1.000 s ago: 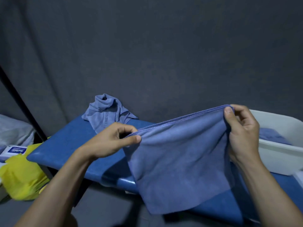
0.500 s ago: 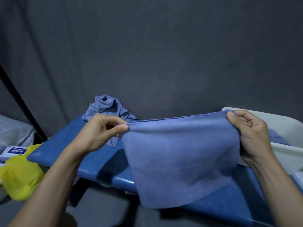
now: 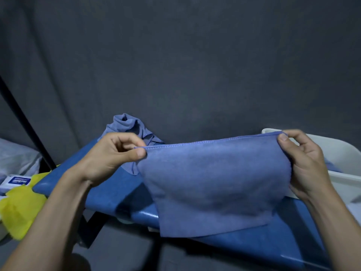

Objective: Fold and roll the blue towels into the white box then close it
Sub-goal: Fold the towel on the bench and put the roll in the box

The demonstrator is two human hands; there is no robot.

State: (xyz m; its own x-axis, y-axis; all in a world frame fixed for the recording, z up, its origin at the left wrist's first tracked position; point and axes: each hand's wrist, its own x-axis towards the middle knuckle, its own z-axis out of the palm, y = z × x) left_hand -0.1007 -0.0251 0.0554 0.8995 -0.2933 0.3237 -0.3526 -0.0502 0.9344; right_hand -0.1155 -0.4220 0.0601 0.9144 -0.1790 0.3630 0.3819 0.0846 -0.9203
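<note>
A blue towel (image 3: 213, 184) hangs stretched in the air above the blue padded table (image 3: 109, 190). My left hand (image 3: 109, 155) pinches its top left corner between thumb and fingers. My right hand (image 3: 306, 163) pinches the top right corner, so the stitched top hem runs nearly level between them. A second blue towel (image 3: 129, 126) lies crumpled at the table's back left. The white box (image 3: 340, 151) stands open at the right, partly behind my right hand, with a bit of blue cloth (image 3: 332, 165) showing inside.
A yellow cloth (image 3: 21, 210) and a small white packet with a blue label (image 3: 17, 180) lie left of the table. A dark grey curtain (image 3: 175, 65) hangs behind, and a black pole (image 3: 25, 124) slants down at the left. Dark floor lies below the table's front edge.
My hands have drawn apart and levelled, pulling the towel's top hem taut. The left hand moved left and up; the right hand moved right, in front of the box.
</note>
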